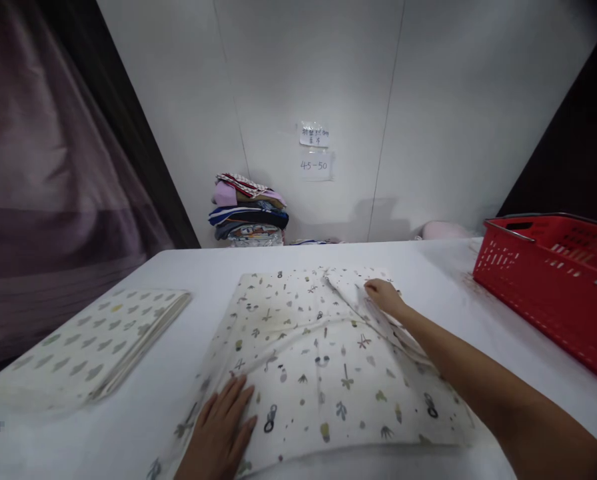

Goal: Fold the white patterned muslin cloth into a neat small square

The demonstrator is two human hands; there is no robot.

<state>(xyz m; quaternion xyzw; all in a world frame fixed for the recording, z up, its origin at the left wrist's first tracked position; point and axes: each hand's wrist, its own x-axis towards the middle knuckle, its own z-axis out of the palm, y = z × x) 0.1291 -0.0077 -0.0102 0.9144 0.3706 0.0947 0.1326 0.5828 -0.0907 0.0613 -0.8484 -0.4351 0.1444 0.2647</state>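
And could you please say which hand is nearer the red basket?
Right. The right hand is at the far right of the patterned cloth, left of the red basket; the left hand rests on the cloth's near left, farther away.

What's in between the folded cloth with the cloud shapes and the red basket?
In the head view, a white patterned cloth lies spread on the table between them, with the left hand and right hand on it.

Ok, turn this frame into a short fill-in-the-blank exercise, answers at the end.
1. The basket is coloured ____.
2. The lower wall sign reads ____.
3. Of the left hand and the right hand, the ____ one pinches the patterned cloth.
4. The cloud-print cloth lies on the picture's ____ side.

red; 45-50; right; left
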